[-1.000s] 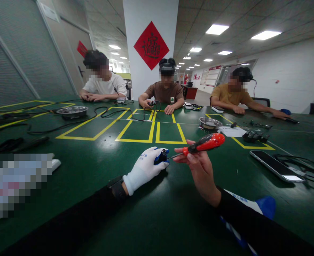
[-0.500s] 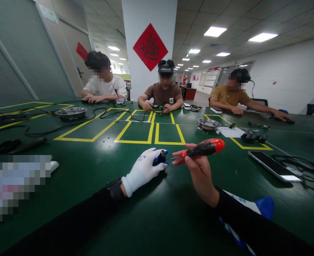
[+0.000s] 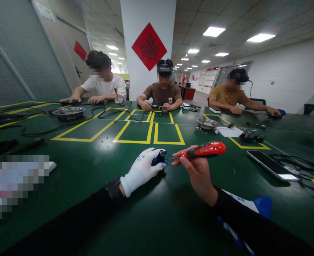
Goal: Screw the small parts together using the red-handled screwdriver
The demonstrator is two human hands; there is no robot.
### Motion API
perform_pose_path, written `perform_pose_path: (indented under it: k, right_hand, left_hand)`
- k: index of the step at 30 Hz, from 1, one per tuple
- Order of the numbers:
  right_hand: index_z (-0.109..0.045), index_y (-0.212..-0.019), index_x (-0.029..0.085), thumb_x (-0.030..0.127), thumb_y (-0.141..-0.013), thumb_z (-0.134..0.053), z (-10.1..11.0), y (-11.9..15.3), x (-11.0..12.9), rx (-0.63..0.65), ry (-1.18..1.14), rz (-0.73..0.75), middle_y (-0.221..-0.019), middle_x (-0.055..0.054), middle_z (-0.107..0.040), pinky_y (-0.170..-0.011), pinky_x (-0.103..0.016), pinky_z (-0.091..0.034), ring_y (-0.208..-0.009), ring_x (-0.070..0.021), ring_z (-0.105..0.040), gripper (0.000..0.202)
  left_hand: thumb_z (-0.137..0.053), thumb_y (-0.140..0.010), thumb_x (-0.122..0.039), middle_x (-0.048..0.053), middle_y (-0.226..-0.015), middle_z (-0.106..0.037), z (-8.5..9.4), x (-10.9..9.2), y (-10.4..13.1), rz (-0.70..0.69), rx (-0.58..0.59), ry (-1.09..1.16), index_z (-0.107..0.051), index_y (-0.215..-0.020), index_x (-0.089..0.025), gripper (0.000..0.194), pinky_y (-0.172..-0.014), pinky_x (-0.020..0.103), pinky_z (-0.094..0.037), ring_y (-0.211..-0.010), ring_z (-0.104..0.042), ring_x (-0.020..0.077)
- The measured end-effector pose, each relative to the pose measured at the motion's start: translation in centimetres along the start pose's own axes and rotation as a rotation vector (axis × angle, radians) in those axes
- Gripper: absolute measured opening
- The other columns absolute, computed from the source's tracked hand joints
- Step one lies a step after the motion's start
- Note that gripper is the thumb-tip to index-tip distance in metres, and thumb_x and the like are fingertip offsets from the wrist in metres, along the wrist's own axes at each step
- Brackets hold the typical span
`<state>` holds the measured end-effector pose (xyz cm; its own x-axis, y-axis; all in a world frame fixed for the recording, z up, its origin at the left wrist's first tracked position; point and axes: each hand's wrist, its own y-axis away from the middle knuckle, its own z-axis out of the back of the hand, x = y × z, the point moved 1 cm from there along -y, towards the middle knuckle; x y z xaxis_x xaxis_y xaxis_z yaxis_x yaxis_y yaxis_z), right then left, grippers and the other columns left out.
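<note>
My left hand (image 3: 146, 165), in a white and blue glove, is closed around a small black part (image 3: 158, 158) with a metal-looking round top. The ungloved fingers of my right hand (image 3: 197, 167) hold a red and black screwdriver (image 3: 207, 150) by the front of its handle. Its thin shaft points left, and the tip is at the black part; whether it sits inside cannot be seen. Both hands are just above the green table (image 3: 157, 220). Under my right forearm lies a loose white and blue glove (image 3: 262, 206).
A phone (image 3: 271, 165) and cables lie at the right. Metal bowls (image 3: 207, 123) (image 3: 68, 112), white paper (image 3: 229, 132) and several black parts (image 3: 251, 137) are farther back. Three people sit across the table. A blurred white object (image 3: 15, 185) is at the left.
The screwdriver handle has turned in my right hand and shows more red. My left hand keeps its hold. Across the table, the left person's hand has moved outward.
</note>
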<state>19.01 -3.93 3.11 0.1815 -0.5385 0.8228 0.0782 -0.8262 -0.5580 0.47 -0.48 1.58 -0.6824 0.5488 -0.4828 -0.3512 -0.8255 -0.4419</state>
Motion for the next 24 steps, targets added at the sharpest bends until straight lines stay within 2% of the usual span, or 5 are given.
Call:
perform_pose_path:
  k: [8,15,17,19,24]
  right_hand:
    - [-0.045,-0.124,0.024,0.029,-0.095,-0.051,-0.17,0.31,-0.78,-0.014,-0.093,-0.018,-0.113,-0.008,-0.067,-0.077,-0.038,-0.058,-0.084,-0.0175,-0.07,0.03]
    - [-0.062,-0.095,0.017,0.03,-0.091,-0.059,0.09,-0.17,-0.2,0.015,0.043,-0.049,-0.078,-0.003,-0.07,-0.066,-0.03,-0.059,-0.069,-0.0159,-0.069,0.014]
    - [-0.061,-0.091,0.017,0.029,-0.09,-0.061,0.04,-0.08,0.02,0.018,0.052,-0.036,-0.076,-0.002,-0.069,-0.066,-0.03,-0.058,-0.067,-0.0153,-0.069,0.012]
    - [-0.057,-0.098,0.02,0.027,-0.09,-0.06,-0.04,0.11,0.1,0.007,0.0,-0.012,-0.084,-0.001,-0.07,-0.068,-0.032,-0.058,-0.069,-0.0152,-0.069,0.011]
    - [-0.044,-0.128,0.024,0.027,-0.094,-0.052,-0.11,0.51,-0.04,0.031,-0.087,-0.009,-0.108,-0.007,-0.068,-0.078,-0.04,-0.057,-0.082,-0.0182,-0.069,0.035]
  left_hand:
    - [-0.06,-0.085,-0.035,0.007,-0.112,-0.067,-0.05,-0.08,0.02,-0.011,0.011,-0.016,-0.063,-0.114,-0.02,0.034,-0.102,0.042,-0.043,-0.111,-0.057,0.0258]
    - [-0.06,-0.084,-0.037,0.007,-0.115,-0.066,-0.05,0.03,0.11,0.004,0.006,-0.009,-0.061,-0.12,-0.021,0.039,-0.103,0.042,-0.042,-0.113,-0.056,0.0262]
    - [-0.06,-0.084,-0.036,0.007,-0.113,-0.066,0.02,-0.07,0.09,0.001,0.007,-0.005,-0.062,-0.119,-0.022,0.038,-0.102,0.042,-0.043,-0.112,-0.057,0.026]
    - [-0.06,-0.084,-0.036,0.006,-0.113,-0.066,0.07,-0.14,0.05,-0.005,0.007,0.0,-0.062,-0.12,-0.022,0.038,-0.102,0.041,-0.044,-0.111,-0.057,0.0258]
    - [-0.06,-0.084,-0.035,0.007,-0.117,-0.065,-0.03,-0.07,0.03,0.016,0.013,-0.01,-0.061,-0.121,-0.023,0.039,-0.103,0.043,-0.043,-0.114,-0.056,0.0266]
